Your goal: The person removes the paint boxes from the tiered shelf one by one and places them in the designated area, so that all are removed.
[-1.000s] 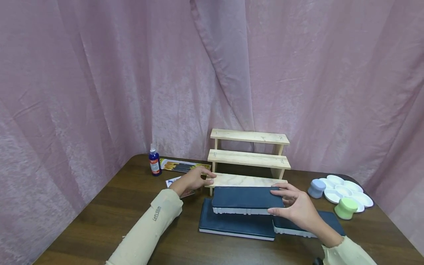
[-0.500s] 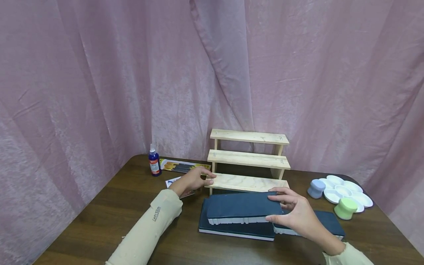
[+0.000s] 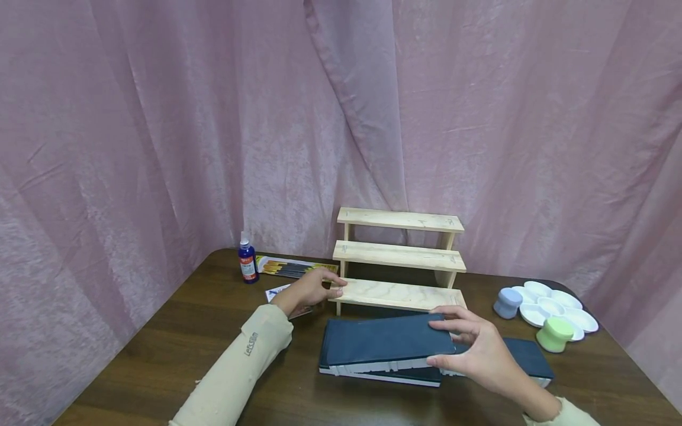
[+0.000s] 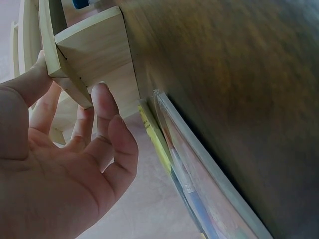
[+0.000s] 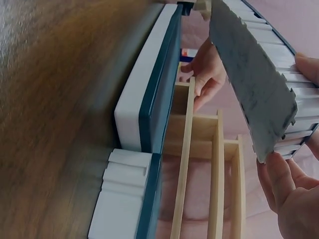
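At its right end, my right hand (image 3: 479, 349) grips a flat case (image 3: 389, 340) with a dark blue top and white ribbed sides. That case hangs tilted over a similar, wider case (image 3: 428, 376) on the table; its grey underside shows in the right wrist view. A third dark blue and white case (image 3: 527, 358) lies to the right, partly behind my right hand. My left hand (image 3: 314, 287) holds the left end of the lowest shelf on a three-tier wooden rack (image 3: 399, 257). In the left wrist view, the thumb lies over the shelf board (image 4: 72, 89) and fingers reach beneath.
Back left stand a blue bottle (image 3: 247, 263) with a white cap, a pack of brushes (image 3: 293, 267) and a flat printed packet (image 3: 275, 291). On the right are a white flower-shaped palette (image 3: 538, 289), a blue waisted piece (image 3: 508, 303) and a green one (image 3: 555, 335). A pink curtain (image 3: 266, 118) hangs behind.
My right hand has brought the held case down and toward me, away from the rack, and its left end has dipped close over the wider case. The left hand has stayed put.
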The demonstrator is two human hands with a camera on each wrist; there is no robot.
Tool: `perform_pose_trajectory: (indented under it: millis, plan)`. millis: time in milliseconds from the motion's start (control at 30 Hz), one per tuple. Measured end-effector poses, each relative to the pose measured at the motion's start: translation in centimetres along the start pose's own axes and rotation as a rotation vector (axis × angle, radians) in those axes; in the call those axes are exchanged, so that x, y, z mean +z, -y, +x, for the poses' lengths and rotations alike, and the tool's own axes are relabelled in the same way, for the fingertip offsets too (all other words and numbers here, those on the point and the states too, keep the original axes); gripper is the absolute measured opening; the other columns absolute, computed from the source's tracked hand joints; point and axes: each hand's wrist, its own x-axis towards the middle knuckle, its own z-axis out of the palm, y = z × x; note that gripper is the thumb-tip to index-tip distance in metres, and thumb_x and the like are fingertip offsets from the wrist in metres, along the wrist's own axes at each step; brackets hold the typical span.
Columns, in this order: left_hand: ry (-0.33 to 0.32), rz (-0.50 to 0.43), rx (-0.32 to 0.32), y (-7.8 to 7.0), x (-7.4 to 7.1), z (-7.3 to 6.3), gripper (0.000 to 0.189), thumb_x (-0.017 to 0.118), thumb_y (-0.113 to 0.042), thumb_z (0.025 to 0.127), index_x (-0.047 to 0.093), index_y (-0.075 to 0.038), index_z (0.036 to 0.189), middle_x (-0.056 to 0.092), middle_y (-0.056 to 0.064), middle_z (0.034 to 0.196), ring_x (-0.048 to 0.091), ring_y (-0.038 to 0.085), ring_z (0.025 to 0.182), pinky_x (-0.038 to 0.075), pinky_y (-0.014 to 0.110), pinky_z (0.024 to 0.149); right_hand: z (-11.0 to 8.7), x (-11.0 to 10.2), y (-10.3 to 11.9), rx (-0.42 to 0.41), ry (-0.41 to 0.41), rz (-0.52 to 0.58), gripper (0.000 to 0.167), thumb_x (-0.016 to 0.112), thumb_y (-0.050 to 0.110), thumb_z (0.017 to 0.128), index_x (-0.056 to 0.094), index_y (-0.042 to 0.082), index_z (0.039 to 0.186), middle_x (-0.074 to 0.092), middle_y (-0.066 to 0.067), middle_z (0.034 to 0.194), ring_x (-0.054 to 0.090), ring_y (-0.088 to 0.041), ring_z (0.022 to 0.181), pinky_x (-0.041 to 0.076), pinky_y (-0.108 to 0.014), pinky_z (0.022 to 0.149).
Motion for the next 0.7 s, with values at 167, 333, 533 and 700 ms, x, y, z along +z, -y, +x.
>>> perform_pose_trajectory:
  millis: [167, 333, 533, 700]
  plan:
    - [0.005, -0.010, 0.002, 0.0, -0.1, -0.1, 0.022, 0.076, -0.017, 0.088, 0.077, -0.017, 0.110, 0.066, 0.006, 0.124, 0.051, 0.029, 0.128, 0.040, 0.045, 0.108, -0.3, 0.1, 0.4, -0.023, 0.007, 0.011, 0.047, 0.093, 0.028, 0.068, 0.076, 0.020, 0.111, 0.061, 0.002, 0.127, 0.053, -0.009, 0.118, 0.056, -0.031, 0.080]
    - [0.023, -0.019, 0.009, 0.0, -0.1, -0.1, 0.023, 0.075, -0.018, 0.089, 0.076, -0.016, 0.112, 0.064, 0.007, 0.127, 0.050, 0.031, 0.130, 0.040, 0.046, 0.108, -0.7, 0.2, 0.6, -0.051, 0.020, 0.029, 0.046, 0.093, 0.024, 0.069, 0.076, 0.019, 0.112, 0.061, -0.001, 0.128, 0.052, -0.004, 0.118, 0.056, -0.030, 0.079]
    - [0.029, 0.011, 0.010, 0.1, -0.1, 0.0, 0.024, 0.075, -0.019, 0.090, 0.076, -0.017, 0.113, 0.065, 0.007, 0.127, 0.050, 0.031, 0.130, 0.040, 0.045, 0.108, -1.3, 0.3, 1.2, -0.045, 0.041, 0.031, 0.046, 0.092, 0.026, 0.069, 0.076, 0.021, 0.111, 0.061, 0.001, 0.126, 0.055, -0.007, 0.115, 0.056, -0.033, 0.077]
    - [0.028, 0.020, 0.003, 0.1, -0.2, 0.0, 0.023, 0.074, -0.020, 0.090, 0.076, -0.019, 0.113, 0.064, 0.005, 0.127, 0.050, 0.030, 0.130, 0.040, 0.045, 0.108, -1.6, 0.5, 1.6, -0.046, 0.059, 0.023, 0.045, 0.092, 0.029, 0.069, 0.076, 0.022, 0.111, 0.061, 0.002, 0.126, 0.058, -0.012, 0.113, 0.057, -0.037, 0.076]
